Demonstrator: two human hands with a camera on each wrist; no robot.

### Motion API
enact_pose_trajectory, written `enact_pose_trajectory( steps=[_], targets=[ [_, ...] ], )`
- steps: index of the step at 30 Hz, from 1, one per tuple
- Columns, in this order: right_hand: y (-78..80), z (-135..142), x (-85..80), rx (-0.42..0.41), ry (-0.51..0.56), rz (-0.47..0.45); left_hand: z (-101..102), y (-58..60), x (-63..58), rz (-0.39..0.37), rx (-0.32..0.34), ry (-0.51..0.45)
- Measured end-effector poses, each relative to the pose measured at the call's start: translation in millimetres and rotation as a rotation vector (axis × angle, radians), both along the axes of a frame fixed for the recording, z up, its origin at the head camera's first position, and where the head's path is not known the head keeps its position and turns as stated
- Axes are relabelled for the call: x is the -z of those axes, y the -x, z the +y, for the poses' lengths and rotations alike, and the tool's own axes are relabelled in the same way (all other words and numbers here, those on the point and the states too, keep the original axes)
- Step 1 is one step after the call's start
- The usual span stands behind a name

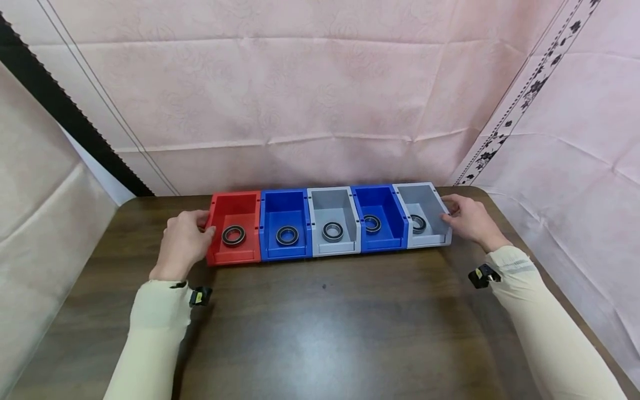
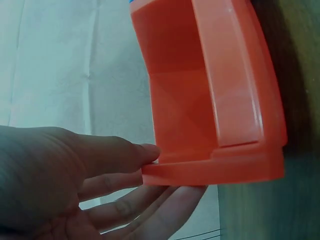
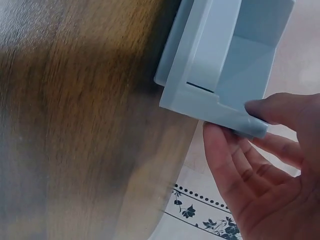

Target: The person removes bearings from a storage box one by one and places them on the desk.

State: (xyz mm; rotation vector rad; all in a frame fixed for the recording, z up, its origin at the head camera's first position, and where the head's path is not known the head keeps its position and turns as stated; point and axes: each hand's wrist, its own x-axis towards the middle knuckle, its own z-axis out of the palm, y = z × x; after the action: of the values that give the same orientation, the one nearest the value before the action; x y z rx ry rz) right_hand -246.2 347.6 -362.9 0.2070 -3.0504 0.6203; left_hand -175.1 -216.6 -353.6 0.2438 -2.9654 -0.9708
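Observation:
A row of joined storage bins stands at the table's back: a red bin (image 1: 236, 204), a blue bin (image 1: 284, 204), a grey bin (image 1: 331, 200), another blue bin (image 1: 375, 200) and another grey bin (image 1: 420, 197). Each contains a ring-shaped ball bearing, such as the bearing (image 1: 233, 242) in the red one. My left hand (image 1: 182, 241) pinches the red bin's outer side wall, thumb over the rim and fingers outside. At the opposite end, my right hand (image 1: 472, 219) pinches the outer wall of the end grey bin (image 3: 212, 45) likewise.
The brown wooden table (image 1: 320, 322) extends in front of the bins. A pale patterned cloth (image 1: 300, 94) hangs close behind the row, with more cloth at both sides. Small black wrist cameras sit on both cuffs.

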Motion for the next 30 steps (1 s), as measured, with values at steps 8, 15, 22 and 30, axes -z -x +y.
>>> enact_pose_trajectory(
  steps=[8, 15, 22, 30],
  targets=[
    [3.4, -2, -2.6, 0.005, -0.017, -0.038, -9, 1.8, 4.1, -0.016, 0.045, -0.029],
    [6.1, -1, -5.6, -0.021, -0.032, 0.006, -16, 2.9, 4.9, -0.054, 0.078, -0.044],
    [8.1, -3, -10.6, -0.103, -0.032, 0.026, -17, 3.2, 4.3, -0.096, 0.084, -0.081],
    [11.5, -9, -17.6, -0.183, -0.101, 0.028, -18, 4.1, 5.3, -0.105, 0.089, -0.093]
  ],
)
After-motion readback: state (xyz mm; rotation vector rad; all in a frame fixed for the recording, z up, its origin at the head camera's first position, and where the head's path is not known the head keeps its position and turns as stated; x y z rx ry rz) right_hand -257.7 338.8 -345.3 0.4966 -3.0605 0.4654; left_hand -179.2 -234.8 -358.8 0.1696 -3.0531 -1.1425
